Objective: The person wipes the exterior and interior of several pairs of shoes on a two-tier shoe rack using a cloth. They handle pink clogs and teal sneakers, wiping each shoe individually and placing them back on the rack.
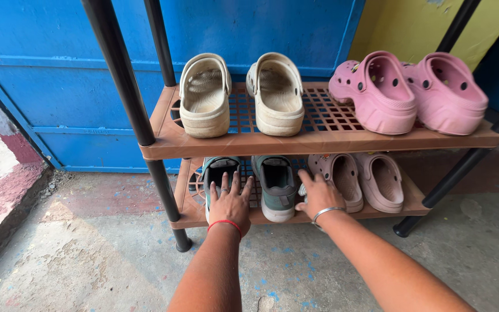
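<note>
head view: the left hand (230, 201) lies flat, fingers spread, on the heel end of the left green sneaker (219, 176), pressing rather than gripping; nothing is clenched. the right hand (319, 195) rests by the right green sneaker (276, 186), its fingers past that shoe's outer side and against a pale pink clog (340, 179); i cannot tell whether it grips anything. both sneakers sit on the lower shelf (183, 215) of the brown rack, directly under the hands, heels toward the person.

risk, as i judge it: a flat palm has little hold, so a pull could let the left sneaker slide askew or tip off the shelf's front edge just below the wrist. the right hand (crowded between shoes) could nudge the clog sideways.

each sneaker's long axis runs front to back across the shelf, toes pointing away toward the blue wall (59, 86). above the hands, beige clogs (205, 95) and pink clogs (411, 89) stand on the upper shelf.
</note>
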